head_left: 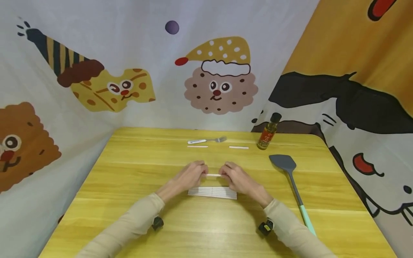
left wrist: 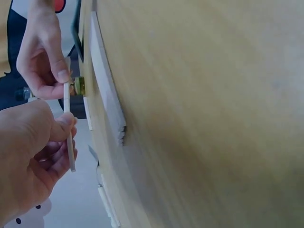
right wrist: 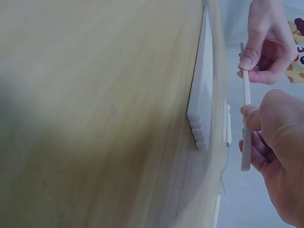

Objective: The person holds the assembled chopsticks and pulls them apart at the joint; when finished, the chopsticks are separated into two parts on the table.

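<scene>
Both hands are closed on one white stick (head_left: 213, 175), which hangs just above the middle of the tabletop (head_left: 213, 229), lying roughly parallel to its far edge. The left hand (head_left: 193, 175) pinches the stick towards its left end, thumb against curled fingers, with little gap between them; the right hand (head_left: 237, 177) grips the other part in the same way. A short length of stick shows bare between the hands, and the wrist views show both ends reaching past the fingers.

Below the hands, a little nearer the near edge, a row of white slats (head_left: 212, 192) lies flat, the slats side by side and their ends uneven. The stick is clear of them.

The one container is a bottle (head_left: 266, 136), upright near the far right corner, with a dark cap, a red label and yellowish liquid inside.

Close to the far edge lies a fork (head_left: 197, 142), tines towards the right edge. One loose strip (head_left: 197, 146) lies just in front of its handle, and a second strip (head_left: 239, 147) lies between fork and bottle. A spatula (head_left: 294, 184) lies towards the right edge, its grey blade nearer the far edge and its green handle running towards the near one.
</scene>
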